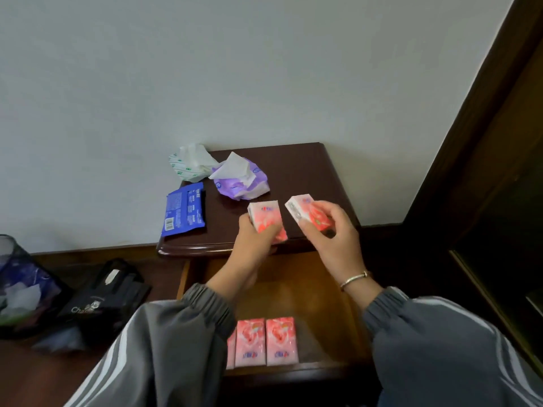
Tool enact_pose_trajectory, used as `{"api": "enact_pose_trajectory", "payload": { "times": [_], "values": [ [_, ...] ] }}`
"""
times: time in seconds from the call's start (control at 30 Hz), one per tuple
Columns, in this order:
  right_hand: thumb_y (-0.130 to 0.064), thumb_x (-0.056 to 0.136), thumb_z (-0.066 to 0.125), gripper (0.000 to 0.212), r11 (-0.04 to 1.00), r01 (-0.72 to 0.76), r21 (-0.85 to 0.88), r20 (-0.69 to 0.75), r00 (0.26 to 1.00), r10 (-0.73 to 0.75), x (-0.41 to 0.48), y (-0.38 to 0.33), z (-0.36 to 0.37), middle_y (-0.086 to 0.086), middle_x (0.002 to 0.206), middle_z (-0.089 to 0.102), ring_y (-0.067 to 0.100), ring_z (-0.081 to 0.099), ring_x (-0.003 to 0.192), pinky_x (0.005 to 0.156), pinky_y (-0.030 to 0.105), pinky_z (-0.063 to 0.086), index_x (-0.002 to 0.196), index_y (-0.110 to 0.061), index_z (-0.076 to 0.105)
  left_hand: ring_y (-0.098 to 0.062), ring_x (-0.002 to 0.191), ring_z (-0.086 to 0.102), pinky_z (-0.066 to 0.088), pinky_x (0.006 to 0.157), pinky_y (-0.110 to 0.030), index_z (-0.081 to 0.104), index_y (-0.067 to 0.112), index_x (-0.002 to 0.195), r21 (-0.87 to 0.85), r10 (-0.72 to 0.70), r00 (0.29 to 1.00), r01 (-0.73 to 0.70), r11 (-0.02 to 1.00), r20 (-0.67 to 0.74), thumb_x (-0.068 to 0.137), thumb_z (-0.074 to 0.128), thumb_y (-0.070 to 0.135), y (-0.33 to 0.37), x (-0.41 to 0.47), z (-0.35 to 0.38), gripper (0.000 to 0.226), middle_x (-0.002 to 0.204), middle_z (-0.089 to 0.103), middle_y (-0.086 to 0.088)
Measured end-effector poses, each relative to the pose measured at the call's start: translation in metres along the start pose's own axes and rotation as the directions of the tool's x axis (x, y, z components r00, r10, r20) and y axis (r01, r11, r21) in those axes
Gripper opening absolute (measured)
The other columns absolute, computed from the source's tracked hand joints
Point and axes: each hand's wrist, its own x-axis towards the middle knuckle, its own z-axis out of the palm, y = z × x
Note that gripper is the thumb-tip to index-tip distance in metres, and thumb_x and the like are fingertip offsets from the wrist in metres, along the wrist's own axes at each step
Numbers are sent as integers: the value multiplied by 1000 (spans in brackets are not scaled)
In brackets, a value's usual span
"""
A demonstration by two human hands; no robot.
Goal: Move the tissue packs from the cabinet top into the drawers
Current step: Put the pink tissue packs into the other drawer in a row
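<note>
Plain white wall [205,69] behind, dark wood cabinet top [293,171] in front of it, and the drawer [317,289] under it is pulled out toward the person. Both hands are up over the cabinet's front lip, just above the back of the drawer. Left hand [252,245] has its grip wrapped round a pink pack [266,218], and the right hand [332,233] is clamped on a second pink pack [302,210], thumb across its face; neither pack seems to touch the wood. The bit that matters imo: the drawer lies below and nearer the person than both grips, so it's a pull back and down. At the front of the drawer sits a row of pink packs [266,342] lying flat, long sides running front to back, the leftmost half hidden by the left sleeve [176,333]. Bare wood shows right of that row, so I'd guess the right hand has the shorter trip, though its pack sits slanted and would want turning to line up; the left one is closer to square. Beyond the drawer, waiting on the cabinet top: a blue pack [185,210] hanging over the left edge, plus a purple pack [241,180] and a green-and-white pack [191,163] farther back, both open and crumpled. Writing: the pink ones carry a small blue logo [278,354] I can't read, the blue pack has a barcode [169,224] and tiny white print, and a black bag [97,301] left of the drawer says "Cha" before it blurs.
</note>
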Motion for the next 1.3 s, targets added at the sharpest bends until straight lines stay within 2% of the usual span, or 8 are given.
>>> {"api": "enact_pose_trajectory", "payload": {
  "times": [0.2,0.43,0.63,0.73,0.83,0.97,1.17,1.3],
  "values": [
    [-37,79,71,37,995,-2,-101,62,998,9,-92,-26,19,-9,106,59,-1,54,98,84,10,43,112,-22,63,-25,101,68,57,71,-32,54,10,127,-344,-159,958,236,909,237,98,44,33,-38,-80,-25,38,113,70,-13],
    [-30,99,40,31,988,-155,-25,398,904,152,-134,-38,34,-12,125,50,6,48,120,103,33,43,125,-27,55,-23,112,62,42,104,-41,57,12,128,-413,-253,940,330,849,230,91,48,50,-64,-112,-55,54,118,67,-11],
    [-30,93,55,39,922,-364,130,538,807,243,-143,-42,36,-18,131,46,-18,51,104,66,8,51,129,-41,48,-28,104,66,47,100,-46,60,6,119,-520,-287,950,308,797,124,94,51,37,-81,-117,-65,41,110,70,-16],
    [-51,77,68,55,854,-504,131,524,766,372,-145,-35,42,-15,126,55,-1,59,107,79,21,53,126,-38,47,-25,97,69,58,79,-39,60,6,116,-534,-232,969,243,810,90,95,47,42,-82,-113,-63,44,104,71,-16],
    [-46,70,73,57,686,-669,287,566,696,442,-148,-32,51,1,112,68,16,67,99,71,27,56,120,-22,56,-29,105,66,54,88,-49,57,7,121,-446,-183,981,191,874,62,94,47,47,-87,-114,-60,49,112,68,-18],
    [-35,67,77,59,570,-697,435,522,711,471,-140,-28,58,8,109,71,17,69,92,77,30,54,118,-13,57,-8,104,65,53,70,-13,59,25,121,-289,-56,991,89,953,118,78,60,63,-87,-118,-73,57,119,66,-1],
    [-24,79,72,35,808,-584,82,495,727,475,-76,-16,56,4,112,65,15,67,96,87,35,56,111,-23,57,-14,115,50,43,96,-34,44,21,136,596,242,904,17,803,-352,87,62,38,-96,-96,-134,55,125,53,2],
    [-25,81,67,43,904,-365,-223,584,692,424,-48,-5,94,0,120,58,15,55,114,99,35,47,123,-25,57,-29,117,52,42,93,-40,43,18,136,721,9,926,287,631,-377,95,46,36,-109,-92,-153,45,130,52,-7]
  ]
}}
